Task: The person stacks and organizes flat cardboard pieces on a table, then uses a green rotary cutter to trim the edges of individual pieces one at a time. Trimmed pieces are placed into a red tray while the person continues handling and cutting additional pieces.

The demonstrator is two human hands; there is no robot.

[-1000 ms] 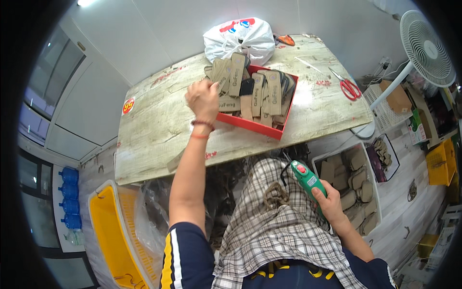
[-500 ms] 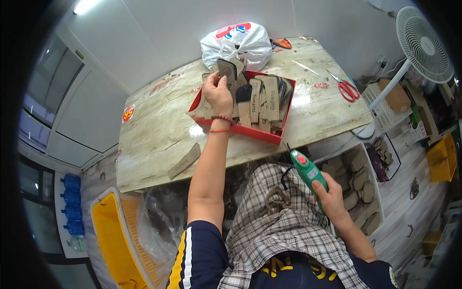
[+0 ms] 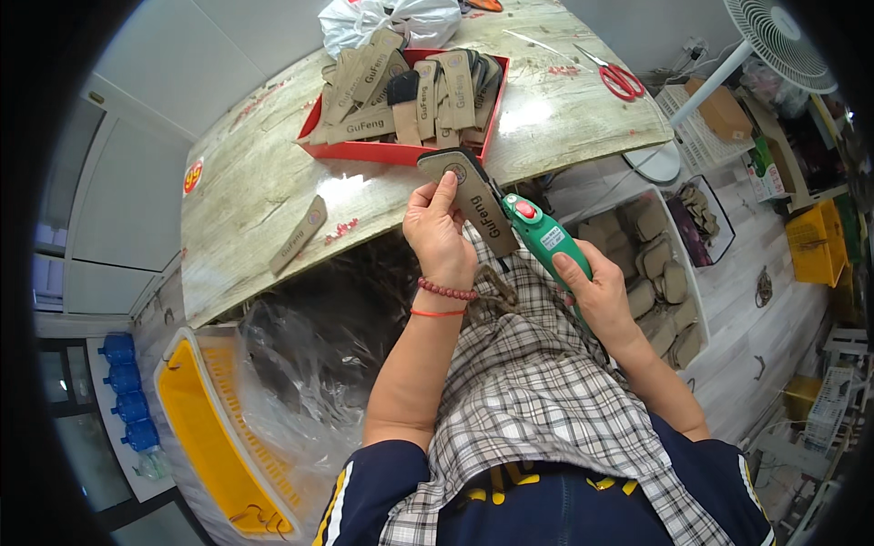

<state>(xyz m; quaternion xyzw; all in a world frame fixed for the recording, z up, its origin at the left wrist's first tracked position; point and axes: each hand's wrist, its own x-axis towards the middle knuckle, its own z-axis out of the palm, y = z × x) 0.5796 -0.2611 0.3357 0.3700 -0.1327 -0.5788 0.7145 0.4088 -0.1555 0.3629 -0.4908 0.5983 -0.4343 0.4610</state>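
My left hand (image 3: pixel 440 223) pinches a long tan fabric piece (image 3: pixel 469 196) with dark edging, holding it tilted in front of the table's near edge. In my right hand (image 3: pixel 596 296) are green handheld electric scissors (image 3: pixel 544 238) with a red button. Their tip meets or lies very near the right edge of the fabric piece; exact contact is hard to see. Beyond my hands, a red box (image 3: pixel 364 153) on the table is heaped with similar tan fabric pieces (image 3: pixel 462 96). Another fabric piece (image 3: pixel 299 237) lies alone on the table at left.
Red-handled scissors (image 3: pixel 621 82) lie on the table's right side, and a white plastic bag (image 3: pixel 401 20) stands at the back. A yellow basket (image 3: pixel 196 419) is at lower left. Right of my lap, a white bin (image 3: pixel 696 305) holds tan rounded pieces. A fan (image 3: pixel 781 45) stands at right.
My left hand has drawn back from the red box toward me with a fabric piece. The electric scissors have moved slightly left and up to its edge. The view has shifted downward.
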